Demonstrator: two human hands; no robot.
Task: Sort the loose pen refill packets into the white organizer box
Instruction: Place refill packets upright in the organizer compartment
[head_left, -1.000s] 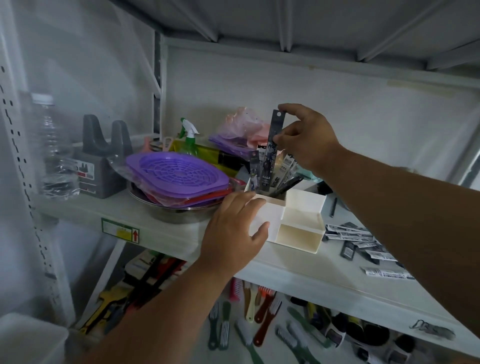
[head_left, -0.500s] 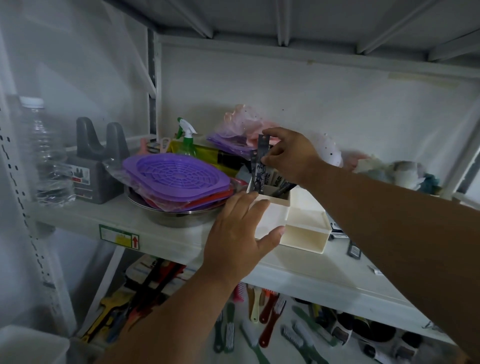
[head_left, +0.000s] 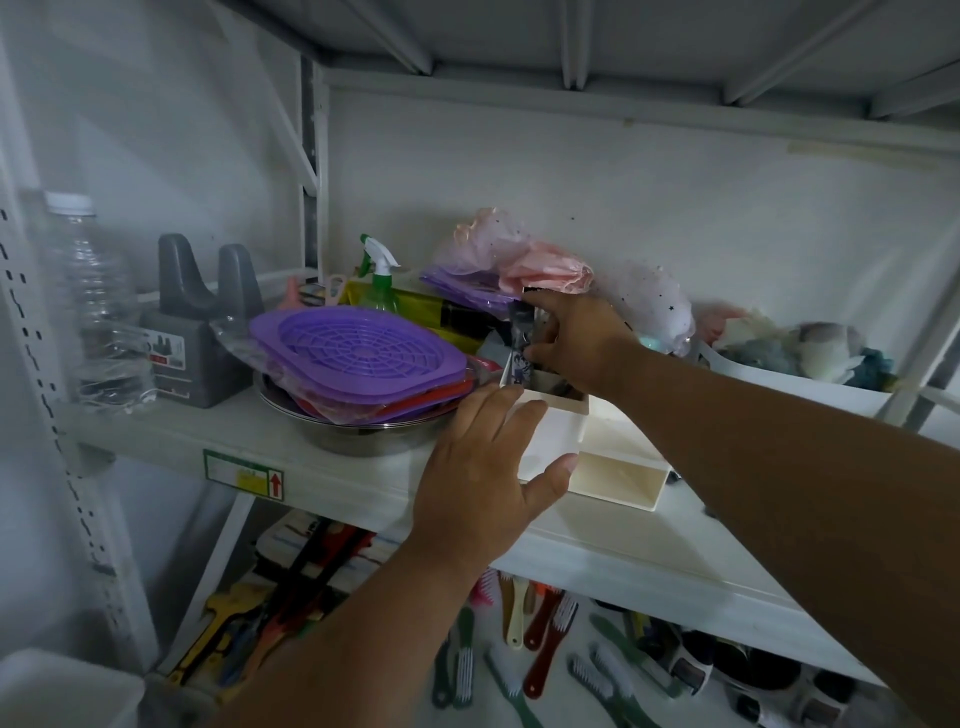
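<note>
A purple tray (head_left: 358, 358) sits left on the shelf (head_left: 332, 467). The left hand (head_left: 488, 467) presses flat-fingered against the white organizer box (head_left: 556, 436). The right hand (head_left: 576, 338) pinches a refill packet (head_left: 519, 348) standing upright in its rear compartment.

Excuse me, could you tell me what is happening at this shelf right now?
A person is sorting pen refill packets into a white organizer box on the shelf. The left hand steadies the box's front wall, fingers straight against it. The right hand pinches a dark refill packet, standing it upright in the tall rear compartment. The lower front compartment looks empty. A stack of purple trays sits just left of the box.
</note>
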